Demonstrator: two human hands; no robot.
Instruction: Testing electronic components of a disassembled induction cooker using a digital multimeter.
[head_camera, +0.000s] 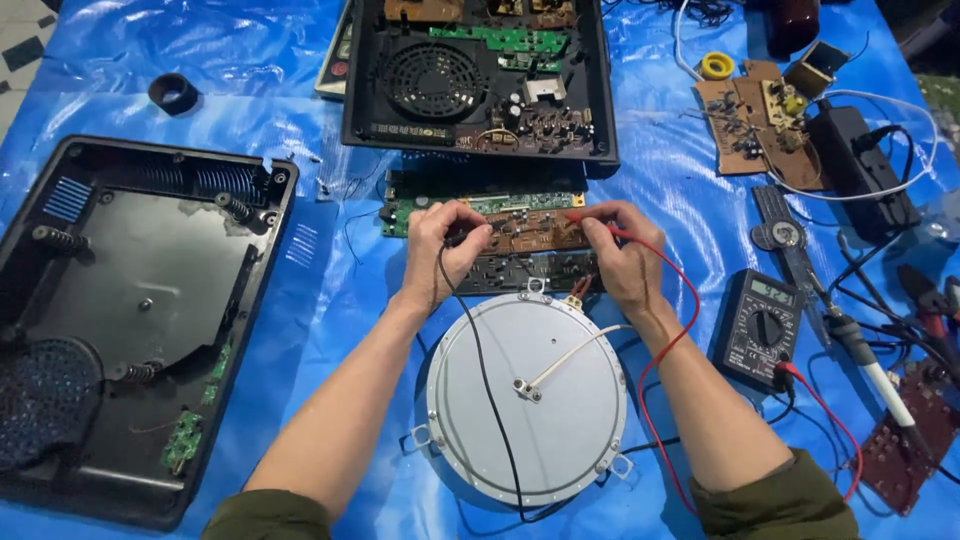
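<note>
Blue tarp (660, 190), two hands, two probes

A crinkled blue plastic sheet (660, 180) covers the surface. On it lie an empty black casing (130, 320) at left, an opened black appliance base (478, 80) at top, a round grey disc (527, 400), stacked circuit boards (520, 235) and a multimeter (757, 328).

Your left hand (440, 250) covers the black probe tip, and your right hand (620, 262) hides the red one, so contact on the brown circuit board (530, 232) can't be judged. At six o'clock the frame cuts your sleeves; at twelve o'clock it crops the open black housing (480, 90). The multimeter (758, 328) reading is too small to make out.
</note>
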